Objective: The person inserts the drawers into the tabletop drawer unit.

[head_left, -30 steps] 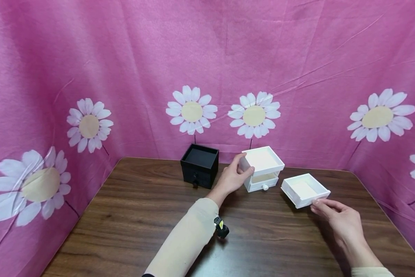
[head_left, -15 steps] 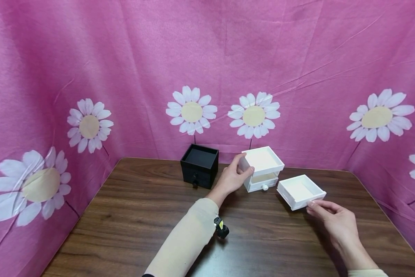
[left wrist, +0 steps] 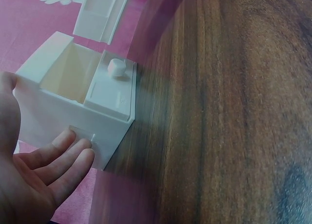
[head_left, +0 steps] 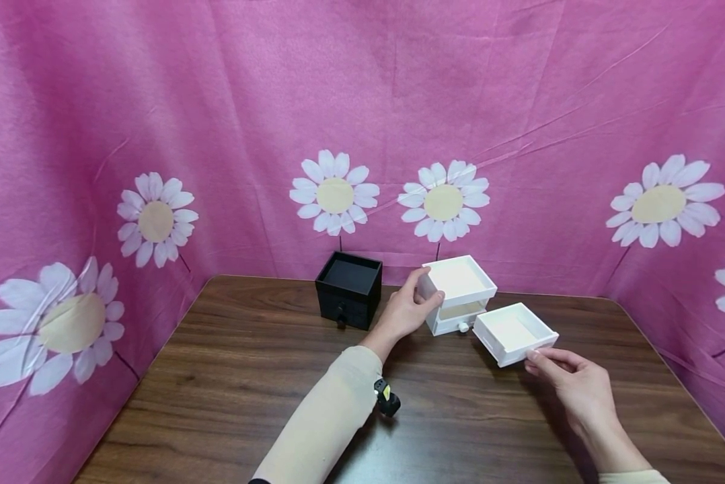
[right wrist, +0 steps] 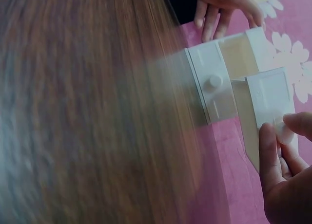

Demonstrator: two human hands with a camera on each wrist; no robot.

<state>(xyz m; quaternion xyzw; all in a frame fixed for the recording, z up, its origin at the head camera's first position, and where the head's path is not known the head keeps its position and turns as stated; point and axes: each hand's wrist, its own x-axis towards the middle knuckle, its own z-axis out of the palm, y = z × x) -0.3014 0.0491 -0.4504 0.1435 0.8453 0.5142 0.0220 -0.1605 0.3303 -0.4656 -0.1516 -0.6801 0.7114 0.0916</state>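
A small white drawer cabinet stands at the back of the table, its upper slot hollow and its lower drawer with a round knob in place. My left hand holds the cabinet by its left side, thumb near the front corner and a finger towards the back. To the right, my right hand pinches the knob of the removed white drawer. That drawer is held up off the table, open side upward, its inside bare. Its far left corner is close to the cabinet's front right; contact cannot be told.
A black drawer box with dark knobs stands left of the white cabinet. Pink cloth printed with daisies hangs behind and at both sides of the brown wooden table. A small black device is strapped to my left wrist.
My right hand has moved left with the white drawer, bringing it closer to the cabinet. My left hand and the cabinet have stayed still.
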